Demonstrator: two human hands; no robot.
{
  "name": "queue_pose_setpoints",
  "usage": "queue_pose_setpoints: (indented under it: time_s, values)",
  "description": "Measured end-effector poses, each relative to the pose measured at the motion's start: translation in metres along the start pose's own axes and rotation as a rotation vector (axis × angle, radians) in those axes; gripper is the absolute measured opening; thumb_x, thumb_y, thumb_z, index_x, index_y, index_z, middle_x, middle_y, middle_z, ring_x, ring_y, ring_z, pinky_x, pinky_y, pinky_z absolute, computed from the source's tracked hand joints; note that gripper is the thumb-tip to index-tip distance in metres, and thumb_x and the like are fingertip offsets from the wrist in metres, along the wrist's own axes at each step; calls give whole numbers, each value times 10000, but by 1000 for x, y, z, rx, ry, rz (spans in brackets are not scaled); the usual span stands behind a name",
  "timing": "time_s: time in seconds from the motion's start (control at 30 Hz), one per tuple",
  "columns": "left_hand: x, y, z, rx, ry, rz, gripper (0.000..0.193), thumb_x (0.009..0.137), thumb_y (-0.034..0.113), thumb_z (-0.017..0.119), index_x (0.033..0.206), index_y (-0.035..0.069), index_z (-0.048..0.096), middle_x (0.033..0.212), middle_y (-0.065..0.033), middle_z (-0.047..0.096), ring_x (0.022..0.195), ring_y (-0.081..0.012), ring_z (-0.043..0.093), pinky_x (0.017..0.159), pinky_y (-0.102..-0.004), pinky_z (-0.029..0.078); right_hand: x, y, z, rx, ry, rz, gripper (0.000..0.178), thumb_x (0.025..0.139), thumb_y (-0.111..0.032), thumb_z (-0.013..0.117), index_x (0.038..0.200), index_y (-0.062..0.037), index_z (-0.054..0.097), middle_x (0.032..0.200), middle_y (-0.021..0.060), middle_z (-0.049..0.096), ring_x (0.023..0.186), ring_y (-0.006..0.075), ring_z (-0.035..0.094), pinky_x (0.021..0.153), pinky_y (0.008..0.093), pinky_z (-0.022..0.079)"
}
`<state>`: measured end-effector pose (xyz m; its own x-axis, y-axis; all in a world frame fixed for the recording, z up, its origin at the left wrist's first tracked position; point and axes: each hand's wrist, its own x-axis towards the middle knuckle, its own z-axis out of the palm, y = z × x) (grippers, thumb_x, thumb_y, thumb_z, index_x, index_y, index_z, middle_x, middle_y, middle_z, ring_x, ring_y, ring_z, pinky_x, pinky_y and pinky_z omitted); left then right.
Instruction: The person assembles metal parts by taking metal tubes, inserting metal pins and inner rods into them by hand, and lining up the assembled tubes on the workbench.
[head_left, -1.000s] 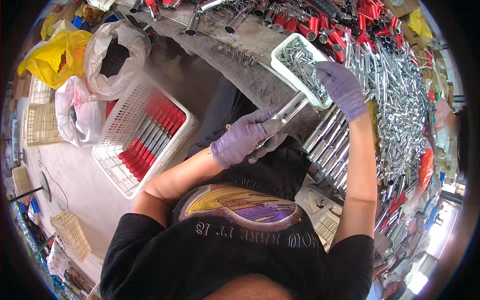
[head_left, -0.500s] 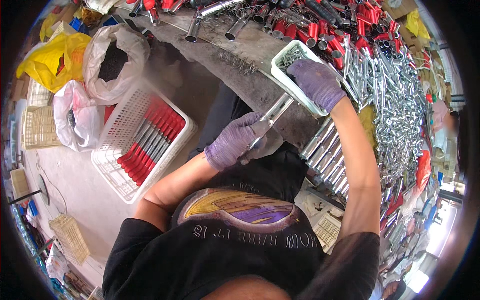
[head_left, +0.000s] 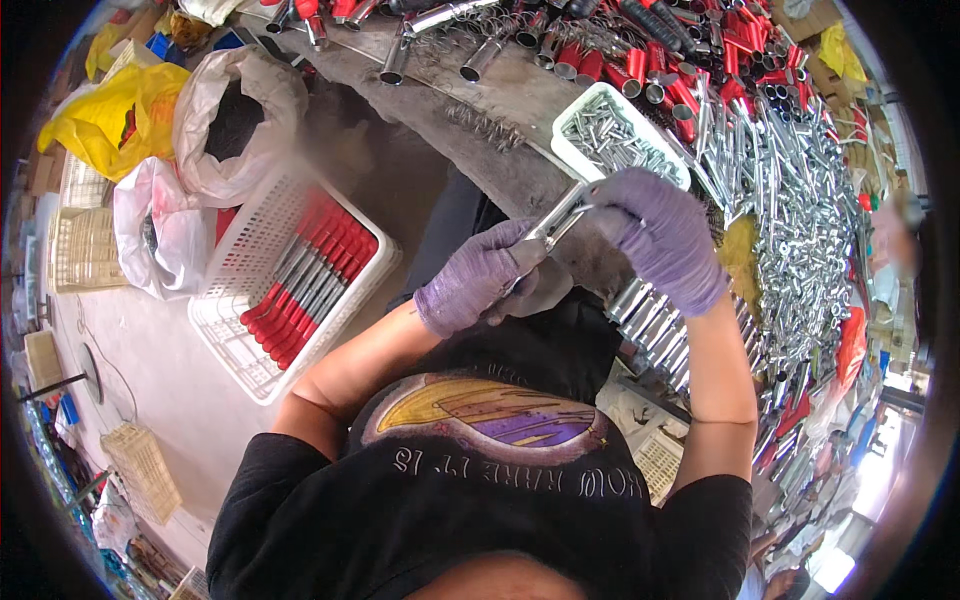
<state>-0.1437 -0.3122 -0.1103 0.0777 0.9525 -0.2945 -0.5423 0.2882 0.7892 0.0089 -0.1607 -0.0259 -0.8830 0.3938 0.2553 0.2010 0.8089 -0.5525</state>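
My left hand [head_left: 470,278], in a purple glove, is wrapped round a shiny chrome metal tube [head_left: 556,222] with a slot along it. The tube slants up and to the right in front of my body. At its upper end is my right hand [head_left: 665,235], gloved in purple too, its thumb and fingers pinched together. What they hold, if anything, is too small or hidden to tell. Just beyond this hand sits a white plastic tray [head_left: 562,148] of small silver pins [head_left: 610,132].
A white basket [head_left: 222,322] of red-and-silver handled parts [head_left: 310,285] stands at the left, near open sacks [head_left: 185,130]. Chrome parts [head_left: 650,325] lie in a row beside my right forearm. Behind them spreads a heap of metal pieces [head_left: 800,230]; red and chrome tubes [head_left: 640,70] cover the far bench.
My right hand has come out of the pin tray and moved back toward me, to the tube's upper end. The left hand still grips the tube in nearly the same place.
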Motion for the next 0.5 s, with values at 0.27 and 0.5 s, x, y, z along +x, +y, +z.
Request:
queue_pose_setpoints:
  time_s: [0.27,0.5]
  values:
    - [5,-3,10,0,13,-35,349,905,349,559,1044,30,542,604,0,510,379,-61,432,316,-193,317,-10,-6,19,-351,-92,-62,142,803,-220,600,886,-105,607,824,106,597,741,311,611,639,427,489]
    - [1,-4,18,96,11,-109,410,926,400,530,1098,28,517,721,-51,575,393,-50,415,350,-177,299,-33,-7,27,-528,-57,-228,156,701,-132,644,855,-111,624,802,96,608,726,299,617,636,406,501]
